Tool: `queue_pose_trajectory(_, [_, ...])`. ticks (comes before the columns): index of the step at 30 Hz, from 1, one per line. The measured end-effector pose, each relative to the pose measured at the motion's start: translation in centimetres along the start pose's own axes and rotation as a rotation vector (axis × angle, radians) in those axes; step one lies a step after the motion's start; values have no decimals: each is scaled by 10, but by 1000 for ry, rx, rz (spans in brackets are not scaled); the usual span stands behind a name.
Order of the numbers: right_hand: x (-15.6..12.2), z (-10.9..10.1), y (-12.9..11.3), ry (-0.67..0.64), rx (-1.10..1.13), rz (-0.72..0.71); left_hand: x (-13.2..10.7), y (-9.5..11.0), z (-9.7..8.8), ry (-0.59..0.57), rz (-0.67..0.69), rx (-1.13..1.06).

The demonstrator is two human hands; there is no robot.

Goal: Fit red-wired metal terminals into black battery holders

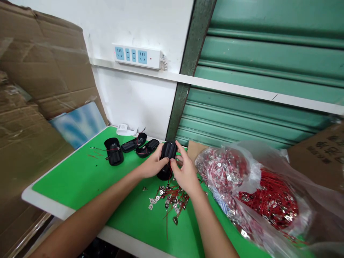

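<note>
Between my two hands is a black plastic housing (169, 148) with long hollows in its upper face and a thin red wire hanging from it. My left hand (153, 164) grips its left side, thumb on the front. My right hand (185, 170) closes on its right side, thumb pressed near the wire, fingers behind. Another black rounded part (163, 175) shows just below; whether it is joined to the housing I cannot tell. Under my hands lies a loose pile of metal contact tabs with red wires (172, 199).
Several similar black housings (114, 152) with red wires lie to the left on the green tabletop (80, 182). Clear plastic bags of red-wired tabs (271, 200) fill the right side. Cardboard (40, 71) stands at left; a power strip (138, 56) is on the wall.
</note>
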State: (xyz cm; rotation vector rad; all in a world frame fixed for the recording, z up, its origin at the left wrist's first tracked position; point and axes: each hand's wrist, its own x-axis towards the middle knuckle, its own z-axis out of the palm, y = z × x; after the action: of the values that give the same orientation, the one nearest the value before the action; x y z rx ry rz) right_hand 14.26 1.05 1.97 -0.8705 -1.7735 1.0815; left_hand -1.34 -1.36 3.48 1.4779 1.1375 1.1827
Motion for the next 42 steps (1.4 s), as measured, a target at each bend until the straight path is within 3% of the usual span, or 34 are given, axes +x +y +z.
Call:
queue_pose_trajectory(8, [-5, 13, 0, 79, -50, -102, -1, -1, -5, -38, 55, 32])
queue_pose_trajectory(21, [-7, 23, 2, 121, -49, -63, -10, 10, 8, 73, 139, 253])
queue_pose_trajectory(25, [-3, 15, 2, 48, 40, -2, -9, 9, 5, 74, 86, 236])
queue_pose_trajectory(30, [4, 1, 0, -9, 168, 4, -3, 7, -3, 21, -22, 14])
queue_pose_trajectory(42, [8, -3, 2, 51, 277, 70, -7, 4, 0, -27, 69, 106])
